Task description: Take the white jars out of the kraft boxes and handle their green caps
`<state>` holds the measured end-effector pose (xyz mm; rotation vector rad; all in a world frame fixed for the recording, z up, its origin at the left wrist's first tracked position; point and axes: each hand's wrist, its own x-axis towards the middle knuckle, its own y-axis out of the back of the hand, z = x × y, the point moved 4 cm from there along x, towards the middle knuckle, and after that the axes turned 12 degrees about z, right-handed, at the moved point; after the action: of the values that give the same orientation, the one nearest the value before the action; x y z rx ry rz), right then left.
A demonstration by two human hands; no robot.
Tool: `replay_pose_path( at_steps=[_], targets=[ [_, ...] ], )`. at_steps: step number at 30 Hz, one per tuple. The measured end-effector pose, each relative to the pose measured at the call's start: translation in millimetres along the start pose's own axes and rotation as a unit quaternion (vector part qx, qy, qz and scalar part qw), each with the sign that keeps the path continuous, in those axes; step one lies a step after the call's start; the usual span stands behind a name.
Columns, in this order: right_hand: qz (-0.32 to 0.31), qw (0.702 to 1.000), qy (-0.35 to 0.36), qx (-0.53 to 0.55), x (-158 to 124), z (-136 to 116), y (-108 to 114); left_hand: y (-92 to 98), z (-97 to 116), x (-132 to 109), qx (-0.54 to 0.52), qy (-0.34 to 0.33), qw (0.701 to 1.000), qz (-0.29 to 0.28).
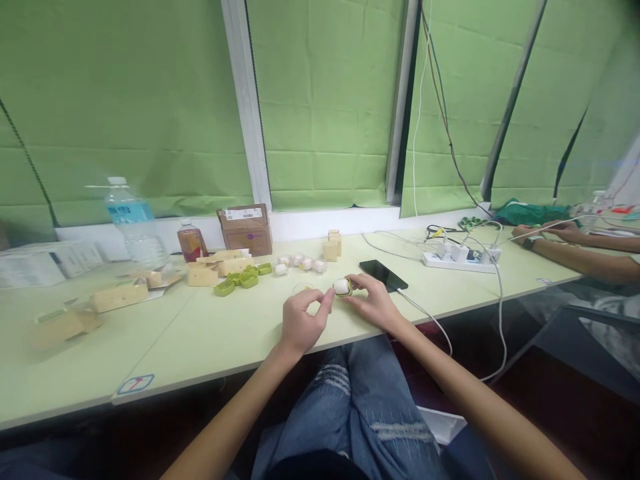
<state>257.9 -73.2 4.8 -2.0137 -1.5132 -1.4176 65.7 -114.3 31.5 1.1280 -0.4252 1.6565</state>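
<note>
In front of me, just above the table edge, is a small white rounded case (342,287) with a green rim. My right hand (373,301) grips it from the right between thumb and fingers. From the left, my left hand (304,320) has its thumb and forefinger pinched together at the case's near side. Whatever is in that pinch is too small to make out. Several small clear-and-pink cases (301,263) lie behind my hands. Green open shells (245,277) form a loose group to their left.
A black phone (383,275) with a white cable lies right of my hands. Small tan boxes (331,249), a brown carton (245,230), a bottle of reddish drink (192,241) and a large water bottle (131,223) stand behind. Farther right are a power strip (460,260) and another person's arms (575,250).
</note>
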Motion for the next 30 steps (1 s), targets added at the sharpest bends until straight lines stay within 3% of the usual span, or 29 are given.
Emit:
replay_pose_path(
  at_steps=[4,9,13,19,24,27,30],
  targets=[
    [-0.014,0.999,0.042,0.003,-2,-11,-1,0.7,-9,7,0.057,0.019,0.998,0.013],
    [0.015,0.988,0.146,-0.046,-7,-24,-4,-8.6,-19,10,0.044,0.11,0.989,-0.09],
    [0.044,0.962,0.253,-0.096,-11,-36,-9,-5.4,-16,15,0.014,0.109,0.982,-0.155],
    [0.056,0.944,0.311,-0.095,-16,-51,-13,6.9,-13,23,-0.044,0.163,0.96,-0.223],
    [0.084,0.954,0.274,-0.091,-16,-53,-11,13.1,-17,30,-0.091,0.209,0.956,-0.186],
    [0.089,0.973,0.2,-0.078,-13,-47,-9,26.9,-36,39,-0.123,0.257,0.954,-0.098],
    [0.03,0.991,0.124,-0.032,-13,-43,-17,45.4,-57,48,-0.141,0.287,0.947,-0.013]
  ],
)
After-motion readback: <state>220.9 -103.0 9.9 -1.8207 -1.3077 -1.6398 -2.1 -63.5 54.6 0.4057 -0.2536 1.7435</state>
